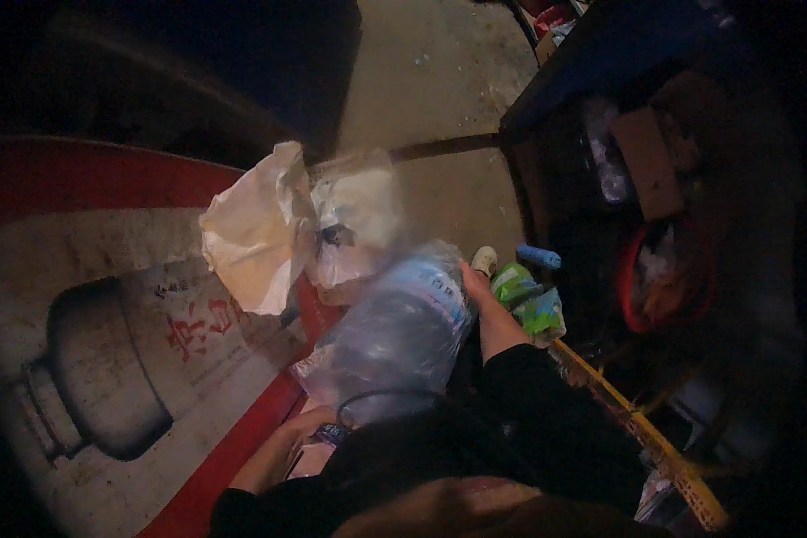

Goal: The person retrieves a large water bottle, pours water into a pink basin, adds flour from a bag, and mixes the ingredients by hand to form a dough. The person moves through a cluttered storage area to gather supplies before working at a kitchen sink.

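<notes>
A large clear plastic package (397, 323) with a pale blue printed end lies across the front of my body. My right hand (481, 289) is at its upper right end, fingers against the plastic and mostly hidden behind it. Near the package's lower left end is my left hand (309, 424); its fingers are partly hidden, and whether they grip the plastic cannot be told. Beside that hand is a small pinkish item (311, 459). Beyond the package are a crumpled cream-coloured sheet or bag (262, 235) and a blurred translucent bag (356, 235) with whitish contents.
A panel with a red border and a painted gas cylinder (107, 370) stands left. Right are green-and-white packets (531, 302), a blue roll-shaped item (539, 256), a yellow bar (645, 430), a red-rimmed container (629, 282) and a cardboard piece (647, 165). A light shoe (485, 259) is on the floor.
</notes>
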The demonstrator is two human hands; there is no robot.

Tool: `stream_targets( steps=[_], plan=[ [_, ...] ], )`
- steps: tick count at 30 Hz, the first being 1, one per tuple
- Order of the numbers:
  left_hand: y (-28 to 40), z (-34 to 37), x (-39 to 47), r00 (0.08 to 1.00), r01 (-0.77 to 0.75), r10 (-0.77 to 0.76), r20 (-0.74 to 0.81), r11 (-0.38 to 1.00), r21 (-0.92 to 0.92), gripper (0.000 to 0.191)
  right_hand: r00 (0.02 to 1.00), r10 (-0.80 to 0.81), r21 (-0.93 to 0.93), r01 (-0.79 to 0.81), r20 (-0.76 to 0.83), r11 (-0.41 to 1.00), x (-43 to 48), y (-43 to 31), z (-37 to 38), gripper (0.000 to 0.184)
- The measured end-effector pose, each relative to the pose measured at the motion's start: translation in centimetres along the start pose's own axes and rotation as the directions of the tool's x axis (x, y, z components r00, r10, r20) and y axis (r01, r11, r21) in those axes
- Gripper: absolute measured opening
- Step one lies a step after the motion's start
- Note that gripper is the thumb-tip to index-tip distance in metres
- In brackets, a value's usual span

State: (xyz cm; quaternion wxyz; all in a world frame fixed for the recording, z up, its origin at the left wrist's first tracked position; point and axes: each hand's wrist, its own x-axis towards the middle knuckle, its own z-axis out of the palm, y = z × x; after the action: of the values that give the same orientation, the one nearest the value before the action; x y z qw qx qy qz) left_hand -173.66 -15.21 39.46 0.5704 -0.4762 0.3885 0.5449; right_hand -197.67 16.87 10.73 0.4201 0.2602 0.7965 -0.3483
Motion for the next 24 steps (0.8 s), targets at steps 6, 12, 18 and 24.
stream_targets(
  steps=[6,12,18,24],
  plan=[
    [1.7,1.0,1.6,0.672,-0.74,0.656,0.343,0.583,0.335,0.039,0.992,0.006,0.002,-0.006,0.128,1.0,6.2,-0.1,-1.0,0.09],
    [9.2,9.6,-2.6,0.996,-0.086,0.085,-0.013,0.996,-0.038,0.043,0.987,-0.043,-0.055,0.052,0.156,0.997,8.3,-4.0,-7.6,0.081],
    [8.5,9.6,0.5,0.861,-0.505,0.469,0.197,0.831,0.232,0.047,0.982,-0.118,-0.063,0.128,0.147,0.99,11.0,-8.8,-14.3,0.077],
    [15.3,11.9,-0.8,0.918,-0.39,0.397,-0.011,0.906,0.163,0.042,0.982,-0.159,-0.046,0.165,0.104,0.985,7.2,-18.4,-21.8,0.077]
  ],
)
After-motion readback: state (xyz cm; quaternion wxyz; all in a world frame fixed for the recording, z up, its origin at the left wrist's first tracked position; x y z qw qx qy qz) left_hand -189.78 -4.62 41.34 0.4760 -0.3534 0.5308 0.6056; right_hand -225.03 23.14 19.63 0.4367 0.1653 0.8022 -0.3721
